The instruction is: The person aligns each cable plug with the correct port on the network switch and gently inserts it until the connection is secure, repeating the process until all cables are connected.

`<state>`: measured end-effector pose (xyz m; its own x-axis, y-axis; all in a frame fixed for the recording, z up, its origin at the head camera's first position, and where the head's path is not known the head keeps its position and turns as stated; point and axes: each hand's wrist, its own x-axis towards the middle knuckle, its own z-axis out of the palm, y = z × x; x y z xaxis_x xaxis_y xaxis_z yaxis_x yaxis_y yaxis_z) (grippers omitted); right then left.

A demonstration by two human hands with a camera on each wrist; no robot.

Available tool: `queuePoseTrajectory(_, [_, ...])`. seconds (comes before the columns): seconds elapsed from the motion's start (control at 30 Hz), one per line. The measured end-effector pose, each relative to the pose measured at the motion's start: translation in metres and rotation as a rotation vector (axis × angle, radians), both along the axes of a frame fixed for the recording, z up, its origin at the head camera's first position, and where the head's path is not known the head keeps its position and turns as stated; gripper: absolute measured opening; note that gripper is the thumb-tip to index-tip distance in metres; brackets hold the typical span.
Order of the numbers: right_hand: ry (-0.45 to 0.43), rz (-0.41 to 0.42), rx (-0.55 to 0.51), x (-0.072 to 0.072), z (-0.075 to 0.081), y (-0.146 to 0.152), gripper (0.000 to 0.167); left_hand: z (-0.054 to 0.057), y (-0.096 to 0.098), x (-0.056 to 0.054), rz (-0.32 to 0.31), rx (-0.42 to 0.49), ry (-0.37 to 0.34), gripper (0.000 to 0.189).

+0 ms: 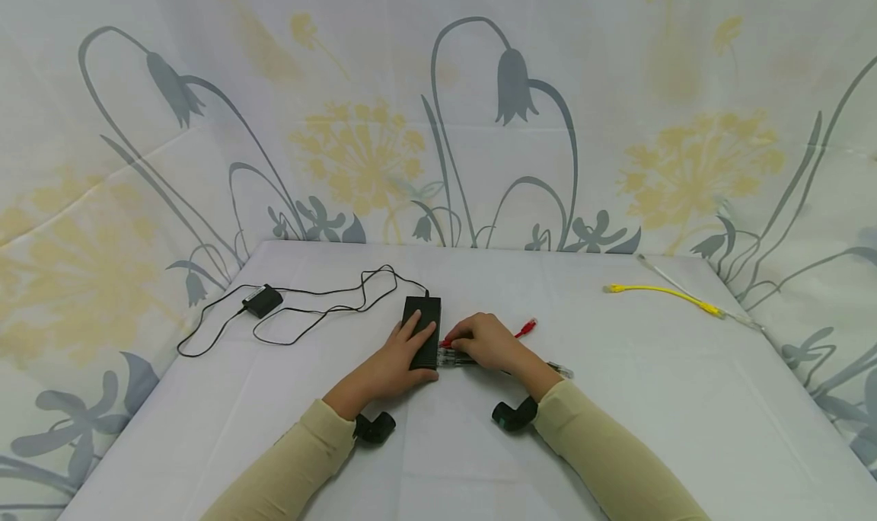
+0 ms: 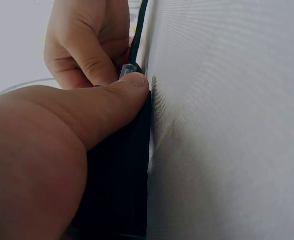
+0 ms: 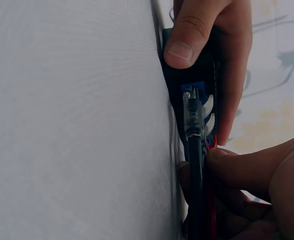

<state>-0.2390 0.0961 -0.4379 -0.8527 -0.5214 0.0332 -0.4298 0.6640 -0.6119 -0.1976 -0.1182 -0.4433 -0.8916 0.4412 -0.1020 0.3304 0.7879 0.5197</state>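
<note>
A black network switch (image 1: 428, 308) lies on the table, its row of ports facing right. My left hand (image 1: 393, 361) holds it, fingers across the top and thumb at the near end. With thumb and fingers, my right hand (image 1: 489, 342) pinches a red network cable (image 3: 213, 141) close to the ports; whether its plug is seated is hidden by the fingers. Beside it, a black network cable (image 3: 197, 165) ends in a clear plug (image 3: 193, 117) at a blue-edged port. Two pale curved clips (image 3: 209, 115) show next to that plug. The red cable's other plug (image 1: 526, 327) lies beyond my right hand.
A power adapter (image 1: 263, 301) lies at left, its thin black cord (image 1: 329, 308) looping to the switch's far end. Yellow (image 1: 658, 288) and white (image 1: 668, 273) network cables lie at the right back. Another clear plug (image 1: 563, 370) lies by my right wrist. A patterned curtain (image 1: 438, 163) hangs behind.
</note>
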Motion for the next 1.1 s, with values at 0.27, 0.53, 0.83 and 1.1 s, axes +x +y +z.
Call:
queuePoseTrajectory(0.27, [-0.021, -0.022, -0.006, 0.000, -0.001, -0.002, 0.016, 0.001, 0.000, 0.001, -0.001, -0.002, -0.001, 0.082])
queuePoseTrajectory(0.53, [-0.039, -0.049, 0.000, -0.003, -0.002, -0.006, 0.015, 0.003, 0.001, 0.001, 0.003, -0.008, -0.004, 0.083])
queuePoseTrajectory(0.83, [-0.056, -0.078, 0.007, -0.002, 0.002, -0.009, 0.014, 0.002, 0.003, 0.000, 0.016, -0.023, 0.001, 0.081])
queuePoseTrajectory(1.1, [-0.052, -0.068, 0.006, -0.003, 0.002, -0.011, 0.014, 0.004, 0.004, 0.000, 0.015, -0.034, 0.002, 0.080])
